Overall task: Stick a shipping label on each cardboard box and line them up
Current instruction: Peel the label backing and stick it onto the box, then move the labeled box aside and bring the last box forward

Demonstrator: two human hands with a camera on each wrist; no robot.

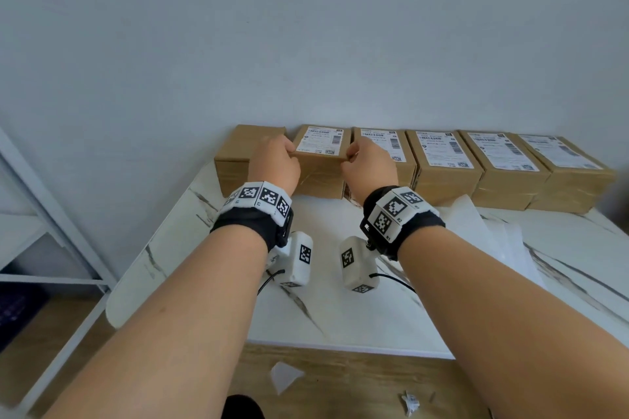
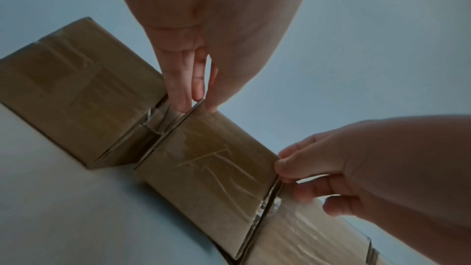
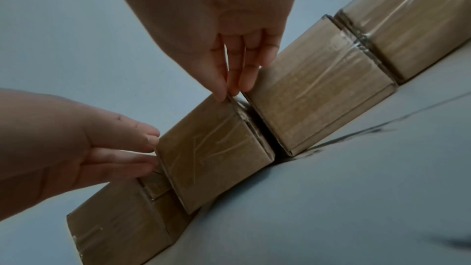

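A row of cardboard boxes stands against the wall at the back of the marble table [image 1: 326, 299]. The second box from the left [image 1: 321, 177] carries a white shipping label [image 1: 321, 141]. My left hand [image 1: 291, 150] pinches its near left top corner and my right hand [image 1: 349, 156] pinches its near right top corner. The left wrist view shows the left fingers [image 2: 183, 96] astride that box's corner [image 2: 209, 168]. In the right wrist view the right fingers [image 3: 244, 80] sit between that box [image 3: 211, 152] and its neighbour [image 3: 318, 104]. The leftmost box [image 1: 245, 153] has no label on top.
Several labelled boxes [image 1: 442, 160] continue the row to the right. White backing sheets [image 1: 483, 231] lie on the table's right part. Paper scraps [image 1: 284, 376] lie on the wooden floor below the front edge. A metal shelf frame [image 1: 51, 214] stands at the left.
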